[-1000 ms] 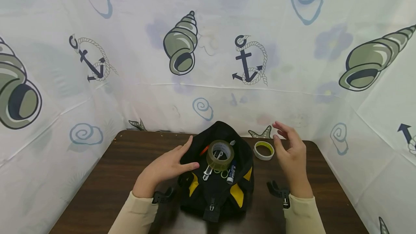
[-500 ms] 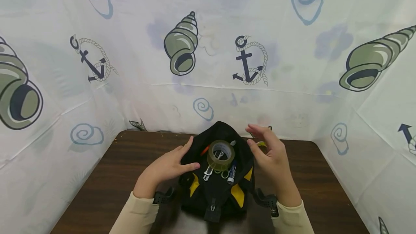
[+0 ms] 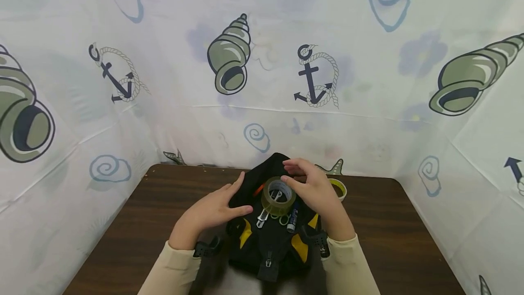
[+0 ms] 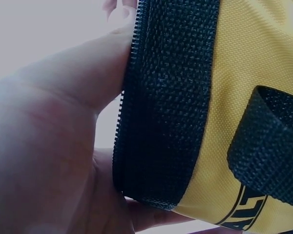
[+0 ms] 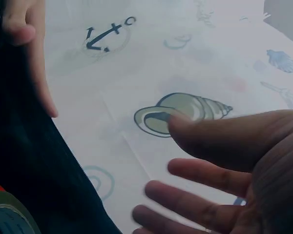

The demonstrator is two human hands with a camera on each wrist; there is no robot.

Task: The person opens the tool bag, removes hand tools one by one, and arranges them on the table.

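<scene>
A black and yellow tool bag (image 3: 268,247) stands open in the middle of the table. My left hand (image 3: 213,208) grips its left rim, thumb over the inner side and fingers outside; the left wrist view shows the zipper edge (image 4: 124,97) between them. Over the bag's right rim hovers my right hand (image 3: 317,190), fingers parted and loosely bent, holding nothing. Its thumb tip overlaps a large roll of brownish packing tape (image 3: 270,207) in the bag. Around that roll are a utility knife (image 3: 262,218), a marker (image 3: 292,221), scissor handles (image 3: 284,220) and something orange (image 3: 258,190).
A smaller tape roll (image 3: 344,189), white outside and yellow inside, lies on the dark wooden table (image 3: 393,231) behind my right hand, partly hidden by it. White cloth (image 3: 270,117) printed with shells and anchors surrounds the table at the back and sides.
My right hand has moved left, from beside the smaller tape roll, past it, to above the bag's right rim. The left hand and the bag have stayed in place.
</scene>
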